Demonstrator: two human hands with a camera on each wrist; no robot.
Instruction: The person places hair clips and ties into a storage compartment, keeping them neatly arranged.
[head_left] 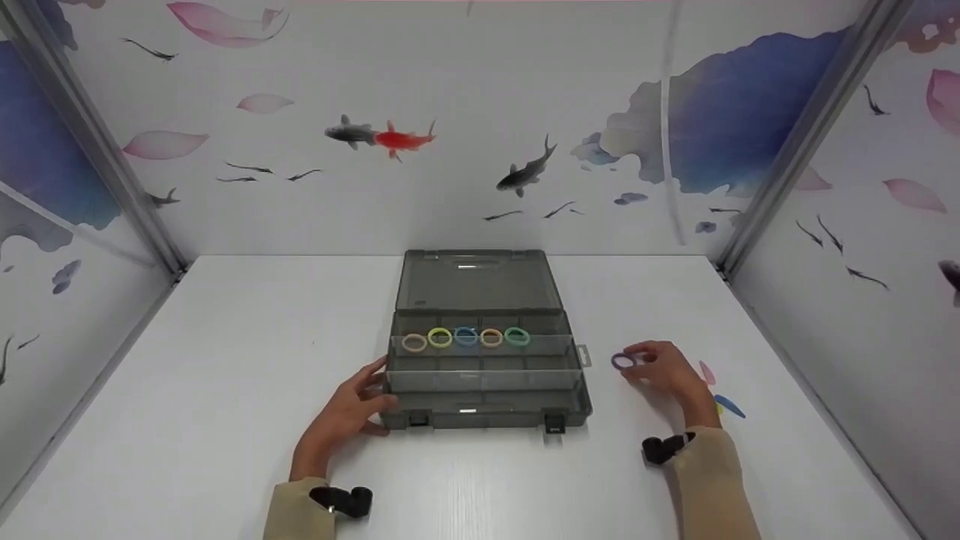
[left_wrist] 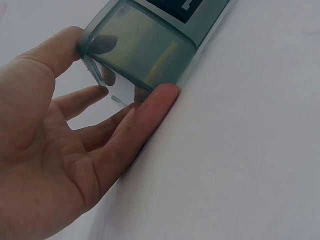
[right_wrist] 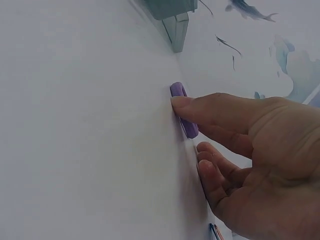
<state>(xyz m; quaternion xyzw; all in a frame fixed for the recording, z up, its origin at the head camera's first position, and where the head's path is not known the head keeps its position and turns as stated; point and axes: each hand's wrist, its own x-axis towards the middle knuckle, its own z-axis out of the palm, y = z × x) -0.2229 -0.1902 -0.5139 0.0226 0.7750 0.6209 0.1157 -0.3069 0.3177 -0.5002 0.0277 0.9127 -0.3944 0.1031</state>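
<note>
A grey see-through storage box (head_left: 486, 420) lies on the table with its lid (head_left: 480, 281) folded back. My left hand (head_left: 346, 405) holds its left side near the front corner, thumb on the rim and fingers along the wall; the left wrist view shows this grip closely. Across the box's back part sit several ring-shaped hair ties in a row, from beige (head_left: 403, 343) through yellow (head_left: 430, 337), blue (head_left: 456, 337) and orange (head_left: 482, 338) to green (head_left: 508, 337). Right of the box, my right hand (head_left: 664, 369) pinches a purple hair tie (right_wrist: 176, 90) between thumb and forefinger, close to the tabletop.
Beside my right wrist lie small teardrop-shaped pieces: a pink one (head_left: 707, 373), a blue one (head_left: 730, 406) and a partly hidden yellow one. Two dark latches (head_left: 554, 424) hang on the box's front. Printed panels (head_left: 465, 187) enclose the white table (head_left: 247, 330).
</note>
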